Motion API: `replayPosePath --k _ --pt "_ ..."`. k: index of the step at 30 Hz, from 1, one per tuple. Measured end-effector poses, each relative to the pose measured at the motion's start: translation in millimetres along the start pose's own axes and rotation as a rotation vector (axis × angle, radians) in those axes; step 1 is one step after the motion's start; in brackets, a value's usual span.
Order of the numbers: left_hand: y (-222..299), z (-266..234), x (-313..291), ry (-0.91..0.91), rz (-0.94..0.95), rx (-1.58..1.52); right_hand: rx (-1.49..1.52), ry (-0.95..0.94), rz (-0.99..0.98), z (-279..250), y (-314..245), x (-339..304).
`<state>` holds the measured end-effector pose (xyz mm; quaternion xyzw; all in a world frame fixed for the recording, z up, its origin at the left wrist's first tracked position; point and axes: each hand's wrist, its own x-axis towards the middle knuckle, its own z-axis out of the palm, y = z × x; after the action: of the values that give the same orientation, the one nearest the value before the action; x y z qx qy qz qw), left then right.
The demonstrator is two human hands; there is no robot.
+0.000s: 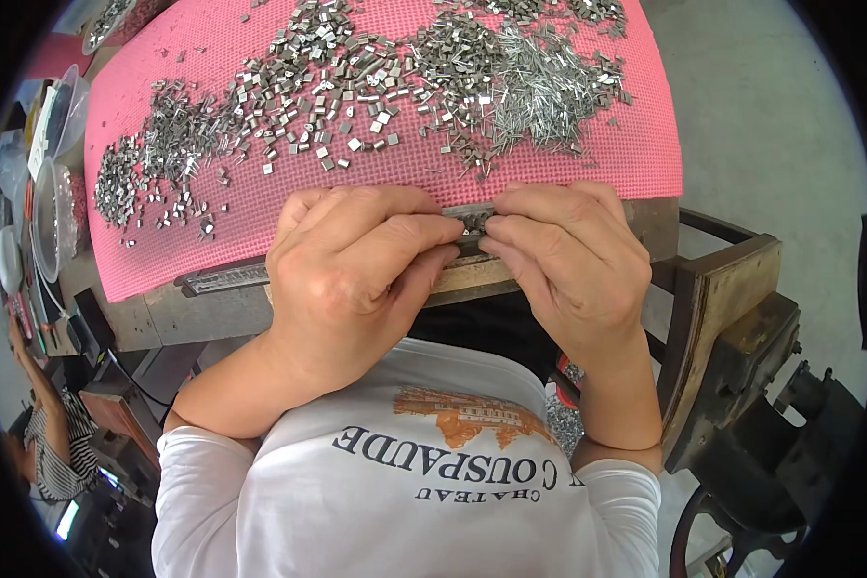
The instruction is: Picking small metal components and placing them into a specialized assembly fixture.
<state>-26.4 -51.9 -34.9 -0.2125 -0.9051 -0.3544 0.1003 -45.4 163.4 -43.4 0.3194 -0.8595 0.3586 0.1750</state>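
Observation:
My left hand (pixel 352 265) and my right hand (pixel 583 255) meet at the table's front edge, with fingertips only a short gap apart. Both are closed in a pinch over a long, dark grooved metal bar (pixel 229 278) that lies along the edge. In the gap between them a few small dark metal pieces (pixel 474 223) show in the bar. Whatever lies between the fingertips themselves is hidden. Just beyond the hands, loose small metal blocks (pixel 356 82) and thin metal pins (pixel 544 91) are heaped on a pink mesh mat (pixel 636 144).
Clear plastic tubs (pixel 53 217) stand left of the mat. A bowl of metal parts (pixel 116 21) sits at the far left corner. Black machinery with a handwheel (pixel 751 472) stands at my right. Another person in a striped top (pixel 65 453) is at the lower left.

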Motion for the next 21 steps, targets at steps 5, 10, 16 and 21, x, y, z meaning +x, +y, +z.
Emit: replayPosePath --k 5,10,16,21 --pt "-0.9 -1.1 0.7 -0.003 0.018 -0.005 0.049 -0.011 0.027 -1.9 3.3 -1.1" --pt "0.0 -0.8 2.4 -0.011 0.029 -0.009 0.081 -0.025 0.024 -2.3 3.8 -0.1" --pt "0.5 -0.6 3.6 -0.021 0.032 -0.002 0.011 -0.119 0.017 -4.1 -1.4 3.6" --pt "0.2 -0.6 4.7 -0.014 0.025 -0.022 -0.053 -0.185 0.028 -0.6 -10.0 10.5"
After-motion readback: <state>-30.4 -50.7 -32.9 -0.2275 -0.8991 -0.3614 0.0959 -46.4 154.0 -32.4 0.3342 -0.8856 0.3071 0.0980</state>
